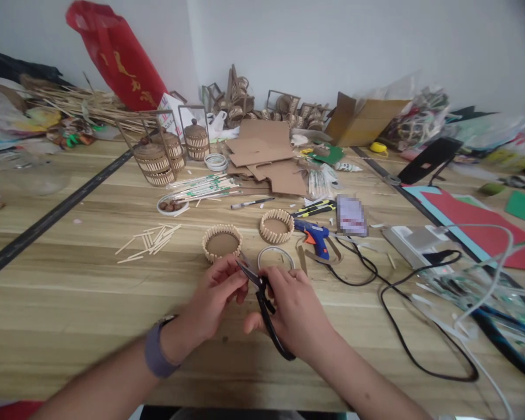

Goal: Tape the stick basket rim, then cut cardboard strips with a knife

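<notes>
Black-handled scissors are in my right hand, their blades parted and pointing up and left toward my left hand. The fingers of my left hand are pinched together by the blade tips; whatever lies between them is too small to make out. Just beyond that hand stands a round cardboard base ringed with short wooden sticks. A second stick-ringed base sits farther right. Past my right hand lies a white ring, perhaps a roll of tape, partly covered by the fingers.
Loose short sticks lie at left, near a small dish of brown balls. A blue glue gun rests right of centre, its black cable looping toward a power strip. Cardboard sheets and finished stick baskets stand behind.
</notes>
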